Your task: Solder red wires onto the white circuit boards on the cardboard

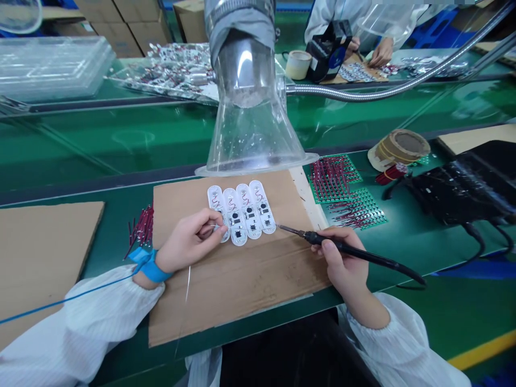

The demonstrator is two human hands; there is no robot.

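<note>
Several white rounded circuit boards (250, 212) lie side by side on a cardboard sheet (258, 279), each carrying dark chips and thin red wires. My left hand (195, 236), with a blue wrist strap (151, 265), is closed in a pinch on a thin solder wire (188, 284) beside the leftmost board, partly covering it. The wire's tail hangs below the palm. In my right hand (342, 258) is a black-handled soldering iron (322, 240), fingers wrapped round the grip. Its tip points left, close to the lower end of the rightmost board; whether it touches cannot be made out.
A clear fume funnel (258, 134) hangs over the boards. Red wires (142, 231) lie at left; green boards with wires (332, 177), a tape roll (399, 150) and a black device (463, 188) stand at right. Across the bench, a co-worker's hands (381, 52) work.
</note>
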